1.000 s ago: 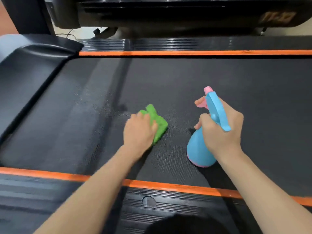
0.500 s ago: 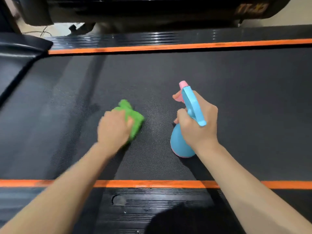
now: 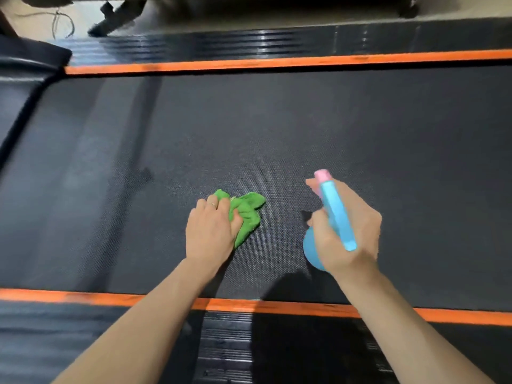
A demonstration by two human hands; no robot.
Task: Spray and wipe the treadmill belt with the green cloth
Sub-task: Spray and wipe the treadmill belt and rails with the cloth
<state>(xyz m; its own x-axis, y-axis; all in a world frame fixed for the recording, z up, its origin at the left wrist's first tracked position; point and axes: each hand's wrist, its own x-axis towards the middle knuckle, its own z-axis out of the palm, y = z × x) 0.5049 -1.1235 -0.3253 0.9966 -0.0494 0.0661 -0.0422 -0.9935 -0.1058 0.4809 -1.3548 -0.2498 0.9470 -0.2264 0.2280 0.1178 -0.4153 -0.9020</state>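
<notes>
The black textured treadmill belt (image 3: 277, 128) fills the middle of the view. My left hand (image 3: 212, 230) grips a crumpled green cloth (image 3: 248, 210) and presses it onto the belt near the centre. To its right, my right hand (image 3: 346, 231) holds a blue spray bottle (image 3: 336, 214) with a pink nozzle, fingers curled round its neck and trigger. The bottle's round base stays low over the belt; whether it touches is hidden by my hand.
Orange stripes run along the near edge (image 3: 277, 306) and far edge (image 3: 277, 62) of the belt, with ribbed black side rails (image 3: 227, 347) beyond them. The treadmill's motor cover (image 3: 25, 67) sits at the far left. A cable (image 3: 62, 22) lies on the floor behind.
The view has shifted, so both hands now sit more to the right and lower in frame. The cloth looks more spread out under my left hand; the bottle stays in my right hand.
</notes>
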